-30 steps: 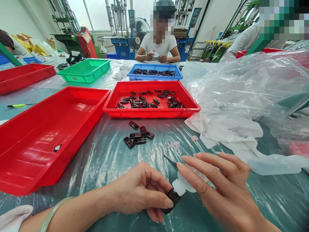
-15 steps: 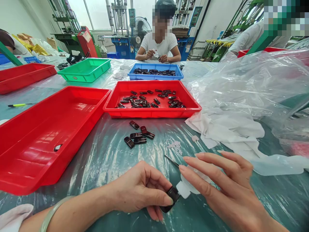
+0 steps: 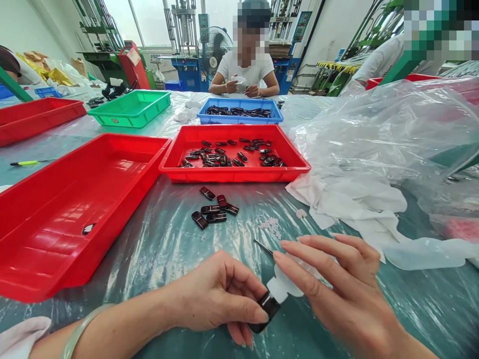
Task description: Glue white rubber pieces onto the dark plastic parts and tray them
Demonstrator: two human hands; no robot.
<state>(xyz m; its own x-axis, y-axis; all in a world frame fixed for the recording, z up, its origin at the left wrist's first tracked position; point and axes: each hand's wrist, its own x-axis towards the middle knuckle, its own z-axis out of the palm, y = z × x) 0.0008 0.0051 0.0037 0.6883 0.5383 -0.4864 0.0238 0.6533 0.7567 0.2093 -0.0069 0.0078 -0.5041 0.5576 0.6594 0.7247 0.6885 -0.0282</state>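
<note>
"What might slip?"
"The black piece (image 3: 271,307): left hand (image 3: 220,299) pinches it above the surface (image 3: 160,234). Right hand (image 3: 348,294) holds white material (image 3: 277,289) against its end; pressing off-centre could twist it loose."

Smooth pale green bangle (image 3: 80,329), rumpled whitish sleeve (image 3: 26,338) on left arm (image 3: 145,314), bare left hand (image 3: 217,294), bare right hand (image 3: 346,294)

**Hidden around the central red tray (image 3: 235,176)**

In front of it, the left hand (image 3: 220,296) covers part of a black piece (image 3: 270,306); the right hand (image 3: 340,286) hides one end of a thin tool (image 3: 263,247). Pale scraps (image 3: 270,225) there are too small to identify. To its left, a long red tray (image 3: 108,214) is cropped.
</note>
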